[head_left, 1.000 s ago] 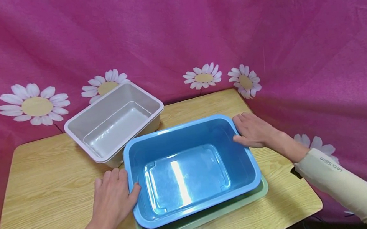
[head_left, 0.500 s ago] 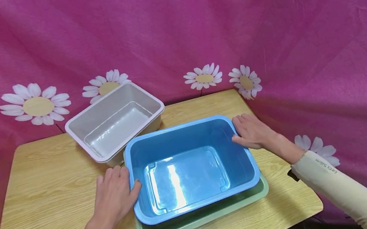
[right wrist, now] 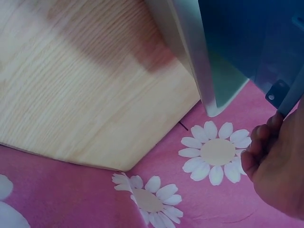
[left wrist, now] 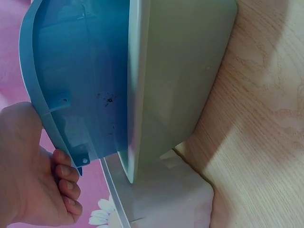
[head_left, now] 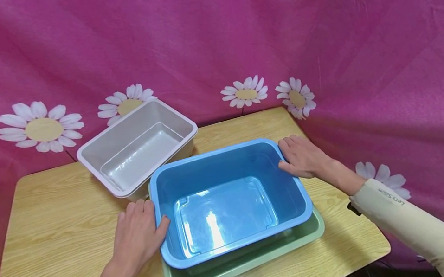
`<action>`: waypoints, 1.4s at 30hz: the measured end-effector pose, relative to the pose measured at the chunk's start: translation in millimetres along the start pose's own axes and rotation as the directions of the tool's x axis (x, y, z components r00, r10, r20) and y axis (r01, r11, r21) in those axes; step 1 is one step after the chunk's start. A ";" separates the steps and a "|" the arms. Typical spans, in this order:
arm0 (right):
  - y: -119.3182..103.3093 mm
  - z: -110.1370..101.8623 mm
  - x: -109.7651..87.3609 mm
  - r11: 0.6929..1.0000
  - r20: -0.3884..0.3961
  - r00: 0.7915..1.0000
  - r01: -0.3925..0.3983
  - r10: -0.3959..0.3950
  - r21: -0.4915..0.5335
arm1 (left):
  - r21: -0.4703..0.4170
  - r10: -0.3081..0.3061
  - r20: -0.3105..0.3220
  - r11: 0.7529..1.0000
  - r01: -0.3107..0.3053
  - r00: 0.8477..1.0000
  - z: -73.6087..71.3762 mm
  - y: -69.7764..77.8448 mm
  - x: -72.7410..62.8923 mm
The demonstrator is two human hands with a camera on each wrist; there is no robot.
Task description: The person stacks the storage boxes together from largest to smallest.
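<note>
Both hands hold a blue plastic basin [head_left: 223, 213] by the rims of its short sides. The left hand [head_left: 139, 229] grips the left rim, thumb over the inner edge and fingers curled beneath, as the left wrist view shows. On the opposite rim the right hand [head_left: 302, 158] has the same kind of grip. Under the blue basin is a green basin [head_left: 247, 266]; the blue one sits partly inside it, its rim raised well above the green rim [left wrist: 137, 90]. Most of the green basin's inside is hidden.
A grey basin [head_left: 139, 149] with a pale rim stands behind and to the left, close against the green one. All rest on a wooden table [head_left: 58, 235]. A pink cloth with daisies [head_left: 209, 42] hangs behind and at the right.
The near rim of the blue basin has risen slightly and drawn away from the green basin's near edge, showing more of the green inside. Both hands keep their grip.
</note>
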State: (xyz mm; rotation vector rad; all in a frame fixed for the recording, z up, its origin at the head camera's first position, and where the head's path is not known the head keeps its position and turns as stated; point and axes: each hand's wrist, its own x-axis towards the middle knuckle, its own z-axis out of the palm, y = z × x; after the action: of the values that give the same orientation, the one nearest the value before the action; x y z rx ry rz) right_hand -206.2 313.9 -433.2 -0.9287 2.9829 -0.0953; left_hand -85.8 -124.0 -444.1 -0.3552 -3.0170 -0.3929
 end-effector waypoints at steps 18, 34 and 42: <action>-4.9 -22.6 3.9 0.993 0.184 0.979 -0.077 0.093 -0.087 | -0.010 0.043 0.073 0.999 -0.042 0.996 -6.7 -5.6 2.8; -17.0 -50.3 38.6 1.000 0.077 0.997 0.000 0.001 -0.017 | -0.071 -0.035 0.019 0.997 0.036 0.999 -28.7 -35.5 7.6; -30.0 -56.0 62.7 0.999 0.092 0.996 0.009 -0.012 0.037 | -0.048 -0.072 -0.038 0.996 0.070 0.997 -35.3 -55.1 10.2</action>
State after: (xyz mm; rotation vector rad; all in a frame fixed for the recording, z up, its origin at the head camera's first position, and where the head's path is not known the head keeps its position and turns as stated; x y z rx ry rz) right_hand -242.6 256.7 -375.2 -0.9187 2.8817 -0.1041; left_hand -107.1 -182.8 -422.4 -0.2405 -2.9919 -0.4705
